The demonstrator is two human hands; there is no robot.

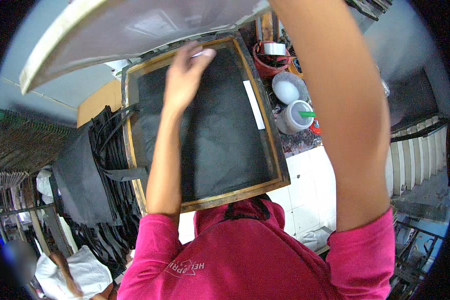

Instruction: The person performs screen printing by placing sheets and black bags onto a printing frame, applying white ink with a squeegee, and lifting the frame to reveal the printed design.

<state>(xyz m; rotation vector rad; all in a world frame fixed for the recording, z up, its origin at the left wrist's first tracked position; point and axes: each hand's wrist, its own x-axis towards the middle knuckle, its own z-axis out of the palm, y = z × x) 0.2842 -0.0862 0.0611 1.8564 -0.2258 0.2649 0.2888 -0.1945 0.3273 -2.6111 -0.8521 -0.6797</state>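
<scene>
My left hand (pixel 187 72) is over the far part of a black fabric bag (pixel 210 145), its fingers blurred by motion. A small white piece (pixel 201 53) shows by the thumb; whether it is held I cannot tell. The bag lies flat within a wood-edged board (pixel 280 177), its straps (pixel 122 174) reaching past the left edge. A white strip (pixel 254 105) lies along the board's right side. Over the far end, a large pale-edged screen frame (pixel 47 47) with translucent mesh is raised at a tilt. My right forearm stretches up past the top edge, its hand out of view.
Black bags (pixel 87 182) hang in a thick bunch at the left. Right of the board stand a white tub (pixel 287 120) with a green handle, a bowl with a white round thing (pixel 286 92) and a red container (pixel 265 67). Another person's arm (pixel 65 272) shows lower left.
</scene>
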